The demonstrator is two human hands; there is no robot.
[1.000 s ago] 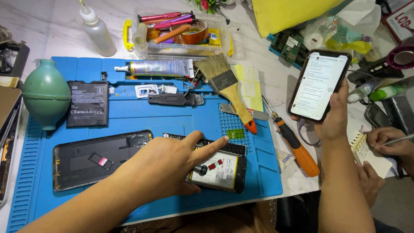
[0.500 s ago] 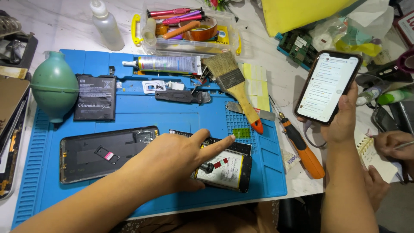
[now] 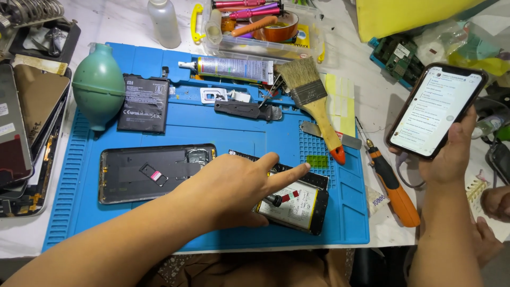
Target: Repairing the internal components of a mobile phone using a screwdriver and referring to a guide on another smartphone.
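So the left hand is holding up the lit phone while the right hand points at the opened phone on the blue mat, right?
Not quite: the hands are swapped. In the head view, the right hand holds the lit phone, and the left hand points over the opened phone on the blue mat.

Opened phone [image 3: 297,204] half under left hand [image 3: 228,188]; screen text illegible.

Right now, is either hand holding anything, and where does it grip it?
The right hand holds a lit smartphone by its lower end. The left hand holds nothing; it rests on the opened phone, forefinger pointing.
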